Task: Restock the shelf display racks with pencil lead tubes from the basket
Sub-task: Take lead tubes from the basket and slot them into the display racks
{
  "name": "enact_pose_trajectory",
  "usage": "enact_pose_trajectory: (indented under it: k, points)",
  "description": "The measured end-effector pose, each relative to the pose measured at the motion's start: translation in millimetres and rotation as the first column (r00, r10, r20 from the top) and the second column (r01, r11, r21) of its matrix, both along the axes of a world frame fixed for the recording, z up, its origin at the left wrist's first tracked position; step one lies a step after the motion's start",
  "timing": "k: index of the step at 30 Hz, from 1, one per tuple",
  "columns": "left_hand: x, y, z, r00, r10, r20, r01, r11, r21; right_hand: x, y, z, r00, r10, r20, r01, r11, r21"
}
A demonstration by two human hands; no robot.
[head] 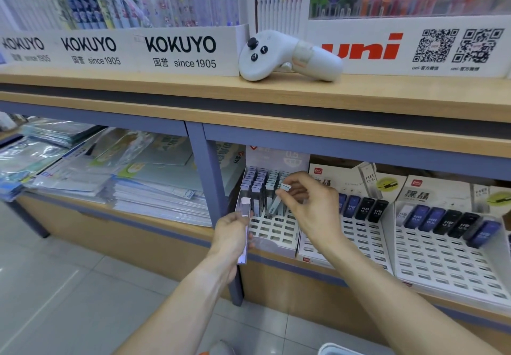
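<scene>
On the lower shelf stands a white slotted display rack (272, 230); its back rows hold several grey-blue pencil lead tubes (258, 183). My right hand (309, 205) pinches one pale tube (276, 202) by its cap, tilted, its lower end in a slot of the rack. My left hand (231, 240) grips a spare tube (244, 224) with a whitish cap, upright, just left of the rack's front corner. A white basket rim (340, 349) shows at the bottom edge.
Two more white racks (351, 241) (442, 257) to the right hold dark and blue HB 0.5 tubes. A blue shelf post (214, 188) stands left of the rack. A white handheld controller (287, 55) lies on the wooden shelf top. Stacked plastic-wrapped booklets (132, 183) fill the left bay.
</scene>
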State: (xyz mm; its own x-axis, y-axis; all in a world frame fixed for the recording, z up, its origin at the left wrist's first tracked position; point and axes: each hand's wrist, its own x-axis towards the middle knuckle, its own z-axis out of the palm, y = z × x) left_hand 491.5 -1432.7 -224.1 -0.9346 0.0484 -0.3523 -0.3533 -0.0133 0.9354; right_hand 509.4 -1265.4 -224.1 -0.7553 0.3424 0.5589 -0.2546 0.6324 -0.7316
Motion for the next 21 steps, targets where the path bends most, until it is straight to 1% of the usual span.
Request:
enact_pose_trajectory:
  k: [4, 9, 11, 15, 18, 21]
  points:
    - [-1.3, -0.9, -2.1, 1.000, 0.020, -0.012, -0.020, 1.000, 0.005, 0.1, -1.5, 4.2, 0.997, 0.073, -0.010, -0.072, 0.996, 0.047]
    - [-2.0, -3.9, -3.2, 1.000, 0.023, -0.013, -0.023, 1.000, 0.008, 0.0, -5.4, 4.9, 0.993, 0.095, -0.066, -0.086, 0.989, 0.123]
    - [-2.1, -4.3, -3.9, 1.000, 0.020, -0.008, -0.020, 1.000, 0.013, -0.3, -5.6, 5.5, 0.993, 0.102, -0.052, -0.095, 0.988, 0.121]
    - [-1.6, -3.9, -2.5, 1.000, 0.010, -0.009, -0.009, 0.999, 0.031, -1.9, -6.2, 2.3, 0.994, 0.108, -0.006, -0.105, 0.981, 0.165]
    - [-0.7, -3.7, -2.4, 1.000, -0.006, -0.021, 0.007, 1.000, 0.023, -7.2, -4.5, -1.3, 0.997, 0.070, 0.025, -0.075, 0.958, 0.278]
    - [0.1, -3.9, -2.1, 0.999, -0.020, -0.025, 0.021, 0.999, 0.027, -9.6, -4.5, -1.8, 0.995, 0.051, 0.083, -0.079, 0.927, 0.368]
